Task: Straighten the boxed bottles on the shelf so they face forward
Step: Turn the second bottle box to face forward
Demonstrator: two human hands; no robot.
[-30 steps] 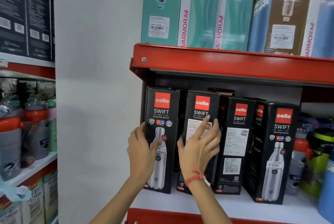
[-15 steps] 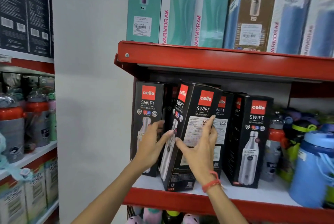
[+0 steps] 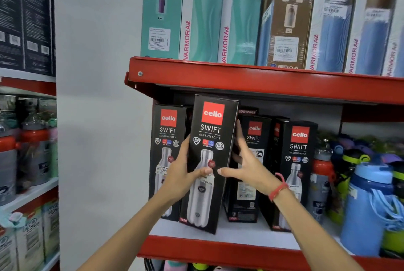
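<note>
You are holding the second black boxed bottle between both hands on the white shelf, its picture face now turned toward you. Your left hand is wrapping the box's left edge, thumb pressed on the front; your right hand is cupping the right edge with fingers spread along the side and thumb across the front. So the box is pinched from both sides, not gripped from below.

The box is leaning slightly, its top tipped right, and it is sitting nearer than the leftmost box beside it. Its top looks close to the underside of the red upper shelf, so lifting it any higher is risking a snag there.

To the right, the third box is showing its label side, just behind your right fingers. Pushing the held box back at an angle could be nudging that neighbour further askew, or catching its corner. Letting go while it leans may be tipping it sideways.
</note>
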